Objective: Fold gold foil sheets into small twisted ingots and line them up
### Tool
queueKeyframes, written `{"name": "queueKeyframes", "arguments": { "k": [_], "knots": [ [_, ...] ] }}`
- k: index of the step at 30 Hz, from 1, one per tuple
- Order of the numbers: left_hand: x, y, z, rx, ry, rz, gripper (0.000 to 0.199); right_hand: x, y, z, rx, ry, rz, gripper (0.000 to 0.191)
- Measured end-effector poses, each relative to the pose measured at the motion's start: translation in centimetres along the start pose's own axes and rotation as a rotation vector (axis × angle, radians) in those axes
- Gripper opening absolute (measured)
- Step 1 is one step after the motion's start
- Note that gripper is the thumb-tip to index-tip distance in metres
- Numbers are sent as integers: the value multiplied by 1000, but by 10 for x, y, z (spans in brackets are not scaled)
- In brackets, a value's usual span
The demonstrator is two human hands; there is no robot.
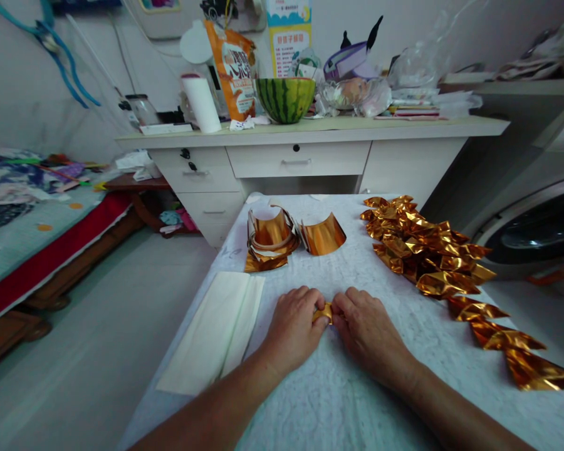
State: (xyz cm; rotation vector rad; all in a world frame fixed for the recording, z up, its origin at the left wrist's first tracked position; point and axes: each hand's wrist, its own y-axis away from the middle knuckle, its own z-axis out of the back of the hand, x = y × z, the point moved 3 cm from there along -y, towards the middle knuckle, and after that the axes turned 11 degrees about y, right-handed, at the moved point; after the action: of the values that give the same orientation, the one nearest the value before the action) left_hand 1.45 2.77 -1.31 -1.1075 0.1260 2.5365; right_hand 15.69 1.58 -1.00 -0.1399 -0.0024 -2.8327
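Near the middle of the cloth-covered table [357,388], a small piece of gold foil [326,312] is pinched between my two hands. My left hand [297,322] has its fingers closed on the foil's left end. The right end is held by my right hand [369,329], fingers curled and pressed together. Most of the foil is hidden by the fingers. Beyond the hands lie a curled stack of gold foil sheets [269,235] and a single curved gold sheet [323,235]. A pile of folded gold foil pieces [432,250] spreads along the right side.
White paper sheets [216,332] lie left of my hands. Behind the table stands a white desk [301,134] bearing a watermelon half [285,99], an orange bag [232,72] and a paper roll [201,103]. A bed [42,232] is at left, a washing machine [536,219] at right.
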Motion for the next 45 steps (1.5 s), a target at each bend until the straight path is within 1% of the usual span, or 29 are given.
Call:
{"name": "queueKeyframes", "arguments": {
  "k": [3,8,11,16,20,30,39,42,45],
  "knots": [
    [1,-1,2,20,17,6,12,1,1,0,-30,-17,-7,6],
    [6,-3,6,77,64,-15,18,-1,1,0,-22,-48,-35,5],
    [6,-3,10,98,68,-18,22,-6,3,0,-22,-79,-62,9],
    [4,-2,16,141,62,-14,24,-19,8,-2,-83,-58,-91,15],
    [3,-3,19,179,67,-12,31,-27,11,-4,-104,-41,-97,21],
    [10,-2,21,204,68,-67,34,-37,12,-6,-84,-8,-39,33],
    [8,-2,22,222,78,-65,35,-44,13,-3,-56,-29,39,37],
    [8,-1,23,225,78,-72,33,-48,12,1,-52,-57,51,33],
    [8,-1,23,224,75,-75,34,-47,12,10,-51,-166,79,30]
  ]
}}
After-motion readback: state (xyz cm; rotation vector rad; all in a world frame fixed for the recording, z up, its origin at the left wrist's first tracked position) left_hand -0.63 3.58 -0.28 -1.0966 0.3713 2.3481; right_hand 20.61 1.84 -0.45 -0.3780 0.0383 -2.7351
